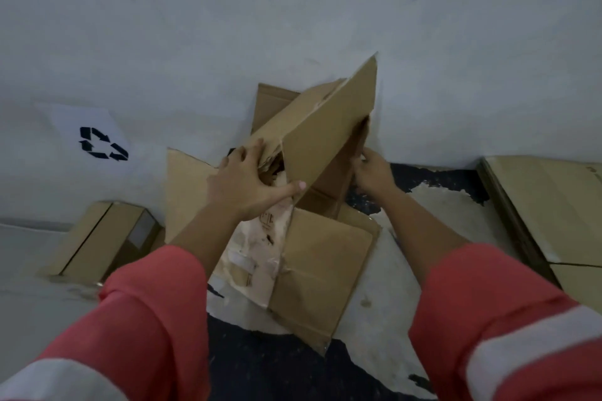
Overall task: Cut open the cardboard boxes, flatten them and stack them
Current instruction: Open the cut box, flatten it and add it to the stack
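Cardboard box (325,130) between left hand (247,182); right hand (374,172)

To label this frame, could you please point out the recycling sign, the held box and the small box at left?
recycling sign (103,143), head view, arrow symbol's middle.
held box (325,133), head view, broad upper panel.
small box (93,238), head view, top face.
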